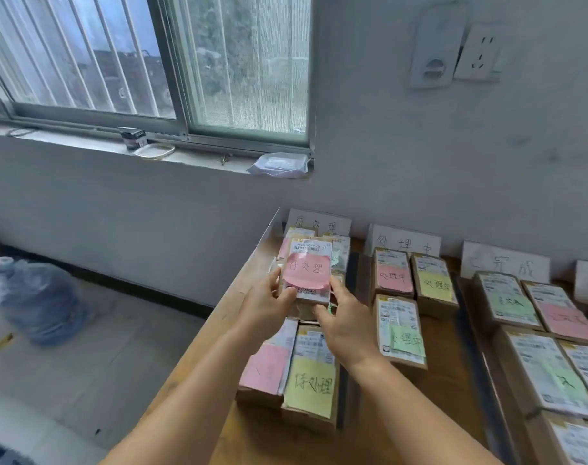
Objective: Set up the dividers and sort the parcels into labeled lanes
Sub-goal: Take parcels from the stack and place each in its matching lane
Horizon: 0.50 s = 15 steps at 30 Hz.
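Observation:
A small brown parcel [308,263] with a pink handwritten note is held above the leftmost lane. My left hand [269,302] grips its left side, and my right hand [344,317] grips its lower right corner. Below them lie a parcel with a pink note [266,369] and one with a yellow note [311,385]. A white lane label [317,223] leans on the wall behind. Dark divider strips [353,263] [470,327] separate the lanes on the wooden table [447,380].
The middle lane holds three parcels [400,330] under its label [403,241]; the right lane holds several parcels [551,367] under another label [504,260]. A water jug [38,297] stands on the floor at left. The table's left edge runs diagonally.

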{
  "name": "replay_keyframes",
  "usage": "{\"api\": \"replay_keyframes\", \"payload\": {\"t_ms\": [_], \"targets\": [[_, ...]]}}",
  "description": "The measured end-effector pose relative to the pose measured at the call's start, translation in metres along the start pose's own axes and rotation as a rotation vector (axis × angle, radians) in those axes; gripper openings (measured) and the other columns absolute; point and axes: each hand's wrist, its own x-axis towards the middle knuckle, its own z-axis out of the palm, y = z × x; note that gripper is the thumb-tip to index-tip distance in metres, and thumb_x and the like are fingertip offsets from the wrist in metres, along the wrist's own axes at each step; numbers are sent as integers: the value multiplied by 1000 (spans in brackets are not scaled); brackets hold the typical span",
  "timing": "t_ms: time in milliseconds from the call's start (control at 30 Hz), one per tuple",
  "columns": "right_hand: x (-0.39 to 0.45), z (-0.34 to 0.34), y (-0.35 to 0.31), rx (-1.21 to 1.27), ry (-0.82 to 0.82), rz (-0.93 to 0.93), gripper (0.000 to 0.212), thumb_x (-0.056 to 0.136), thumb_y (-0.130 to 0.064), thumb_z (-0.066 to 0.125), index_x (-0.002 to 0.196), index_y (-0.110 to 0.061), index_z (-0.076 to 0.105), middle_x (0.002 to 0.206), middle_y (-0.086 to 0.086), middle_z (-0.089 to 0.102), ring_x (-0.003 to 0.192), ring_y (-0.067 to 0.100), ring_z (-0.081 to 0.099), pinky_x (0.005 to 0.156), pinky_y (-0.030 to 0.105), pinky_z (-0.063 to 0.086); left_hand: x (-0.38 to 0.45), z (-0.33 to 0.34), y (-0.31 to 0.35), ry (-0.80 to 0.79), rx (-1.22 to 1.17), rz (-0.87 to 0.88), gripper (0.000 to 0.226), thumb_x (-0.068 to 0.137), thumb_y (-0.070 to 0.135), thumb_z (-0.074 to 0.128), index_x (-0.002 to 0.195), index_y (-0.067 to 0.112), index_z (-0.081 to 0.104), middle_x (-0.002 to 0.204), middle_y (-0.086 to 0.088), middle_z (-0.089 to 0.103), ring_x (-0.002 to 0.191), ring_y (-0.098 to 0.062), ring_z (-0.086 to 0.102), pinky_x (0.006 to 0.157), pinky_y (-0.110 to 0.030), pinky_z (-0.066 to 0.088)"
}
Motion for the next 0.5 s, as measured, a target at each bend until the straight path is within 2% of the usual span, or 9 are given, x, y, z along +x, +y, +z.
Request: {"api": "replay_keyframes", "payload": {"t_ms": [33,100,167,233,300,400,500], "targets": [[7,7,-2,-4,-3,11,45,94,-18,54,137,-24,45,124,-8,61,101,11,62,83,24,52,8,-5,-2,-7,27,-10,27,96,18,52,121,26,58,102,-1,70,95,-21,66,88,-45,52],[21,19,-4,-7,-14,49,38,92,-16,54,130,-24,50,117,-8,64,93,11,62,75,19,50,23,-11,-6,-10,82,-27,20,96,17,49,113,20,60,99,-3,69,91,-20,65,84,-40,53],[33,30,-3,-23,-21,92,32,91,-15,56,122,-22,54,110,-6,65,89,11,60,71,18,47,37,-15,-11,4,146,-48,13,96,17,47,102,15,59,89,-3,64,77,-16,59,66,-27,49],[43,39,-2,-42,-36,131,32,90,-16,57,122,-22,53,110,-4,64,91,14,60,77,26,49,48,-18,-14,9,214,-61,11,96,18,47,97,14,57,84,1,60,68,-9,52,51,-17,38],[48,46,0,-46,-50,166,34,90,-16,57,124,-21,52,112,-3,64,95,16,59,84,32,50,57,-20,-19,7,265,-72,11,96,20,47,97,15,56,81,4,58,65,-6,50,41,-11,33],[51,53,6,-68,-69,192,37,91,-17,57,126,-23,51,114,-5,63,95,15,59,83,30,50,65,-20,-27,-11,333,-99,10,96,22,47,97,18,56,79,8,57,66,-4,50,43,-11,36],[51,57,10,-85,-73,201,39,90,-18,57,128,-25,49,112,-5,64,82,14,56,77,28,49,69,-16,-35,-67,272,-128,17,96,18,47,109,18,58,92,3,64,78,-11,57,64,-24,46]]}}
